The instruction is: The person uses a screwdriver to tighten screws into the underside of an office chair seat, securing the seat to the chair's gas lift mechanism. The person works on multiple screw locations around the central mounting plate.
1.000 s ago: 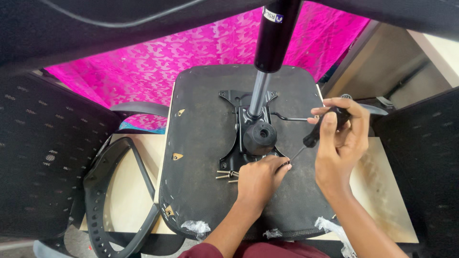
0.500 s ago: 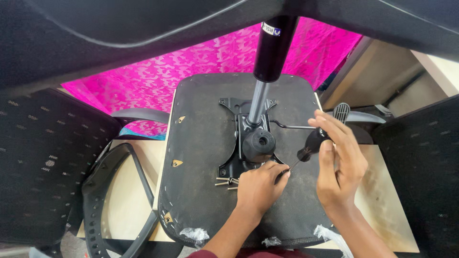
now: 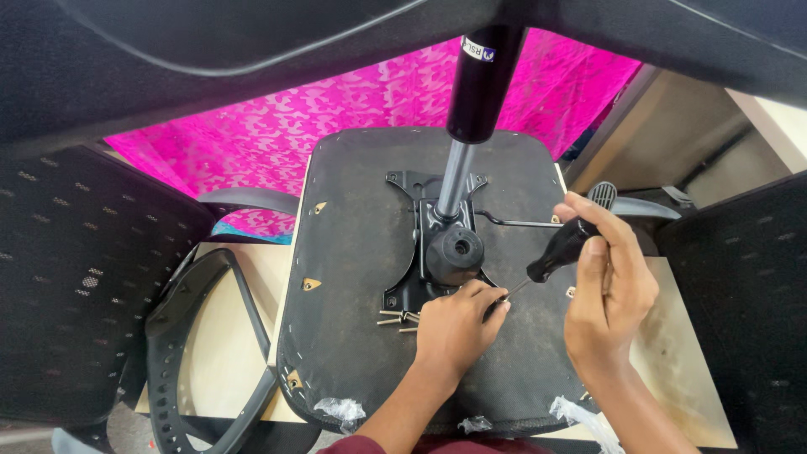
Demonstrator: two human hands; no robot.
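A black-handled screwdriver (image 3: 565, 245) is gripped in the closed right hand (image 3: 607, 294), its tip angled toward seven o'clock. That tip is met by the left hand (image 3: 456, 326), whose fingers are pinched around it at the corner of the black metal mechanism plate (image 3: 429, 252). Loose screws (image 3: 397, 318) lie at nine o'clock of the left hand on the upturned seat base (image 3: 353, 252). A gas cylinder (image 3: 471, 109) rises at twelve o'clock.
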